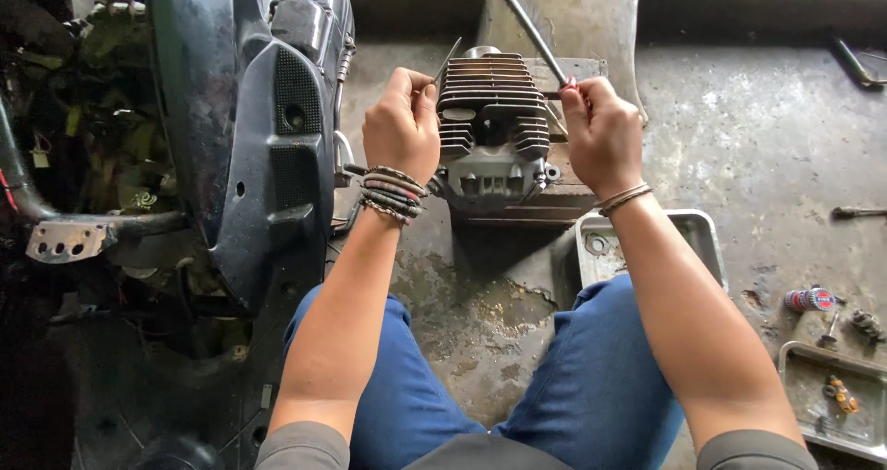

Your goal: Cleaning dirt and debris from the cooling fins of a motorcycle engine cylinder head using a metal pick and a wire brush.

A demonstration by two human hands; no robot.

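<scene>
Kneeling in blue trousers on stained concrete, a person is seen from above, a metal tray (695, 234) lying by the right knee at four o'clock. Both fists are closed: a thin metal strip (448, 61) is pinched in the left hand (401, 125), a long steel rod (528, 28) gripped in the right hand (602, 135). Between them, at twelve o'clock, a dark, grimy finned engine cylinder (491, 123) is set on a wooden block (554, 197). A black scooter body (245, 119) is seen at ten o'clock.
</scene>
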